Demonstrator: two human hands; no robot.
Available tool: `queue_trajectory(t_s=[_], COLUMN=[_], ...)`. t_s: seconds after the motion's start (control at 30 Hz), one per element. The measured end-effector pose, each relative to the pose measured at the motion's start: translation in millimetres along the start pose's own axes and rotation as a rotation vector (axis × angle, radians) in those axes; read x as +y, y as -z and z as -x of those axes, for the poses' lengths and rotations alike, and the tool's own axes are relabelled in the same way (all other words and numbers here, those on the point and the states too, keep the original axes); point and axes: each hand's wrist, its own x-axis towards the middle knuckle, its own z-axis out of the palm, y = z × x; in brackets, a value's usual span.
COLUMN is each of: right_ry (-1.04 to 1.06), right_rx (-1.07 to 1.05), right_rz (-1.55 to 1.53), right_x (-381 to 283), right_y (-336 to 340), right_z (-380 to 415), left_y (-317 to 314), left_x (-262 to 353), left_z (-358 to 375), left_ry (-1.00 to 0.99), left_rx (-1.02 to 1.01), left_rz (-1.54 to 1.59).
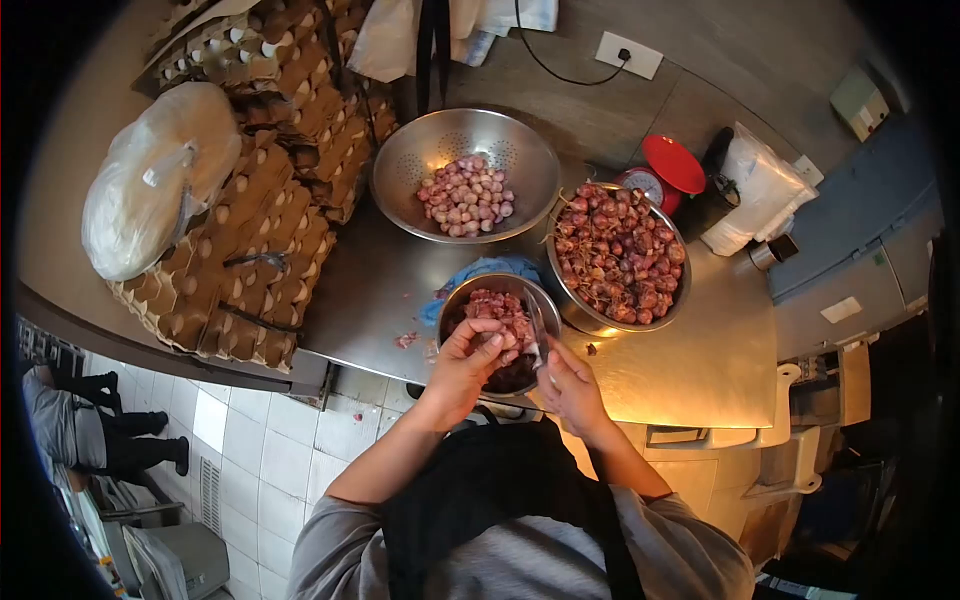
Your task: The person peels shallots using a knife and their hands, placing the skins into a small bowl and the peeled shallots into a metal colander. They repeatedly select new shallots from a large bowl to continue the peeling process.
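One bare left hand [462, 368], fingers curled inward, pinches one small pale-pink shallot [508, 341] over one small round steel bowl [443, 312] of reddish skins [497, 304]. One bare right hand [574, 388] is closed around one silver-bladed knife [538, 316], its blade pointing away from the body. Beyond stand one wide perforated steel colander [394, 180] holding dozens of pale-pink peeled shallots [466, 197] and, right of it, one round steel pot [578, 313] heaped with purplish-red unpeeled shallots [620, 255], too many to count.
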Motion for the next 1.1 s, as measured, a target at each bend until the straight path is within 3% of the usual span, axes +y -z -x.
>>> queue_trajectory(t_s=[0.2, 0.4, 0.63, 0.83, 0.93, 1.0, 1.1], right_ry=[0.021, -0.042, -0.194, -0.065, 0.058, 0.038, 0.001], right_rx=[-0.087, -0.027, -0.003, -0.102, -0.065, -0.065, -0.062], right_rz=[0.108, 0.061, -0.115, 0.0, 0.241, 0.178, 0.163], right_x=[0, 0, -15, -13, -3, 5, -1], right_y=[-16, -10, -2, -14, -20, -10, 1], right_z=[9, 4, 4, 11, 5, -1, -3], left_y=[0, 13, 7, 9, 5, 9, 8], left_x=[-2, -14, -4, -4, -4, -6, -2], left_z=[-1, -5, -1, -2, -2, -4, 0], left_ry=[0.012, -0.105, 0.017, 0.031, -0.017, -0.088, -0.035], left_rx=[-0.004, -0.063, -0.028, -0.02, -0.04, -0.061, -0.116], left_rz=[0.048, -0.287, -0.098, -0.016, -0.083, -0.2, -0.144])
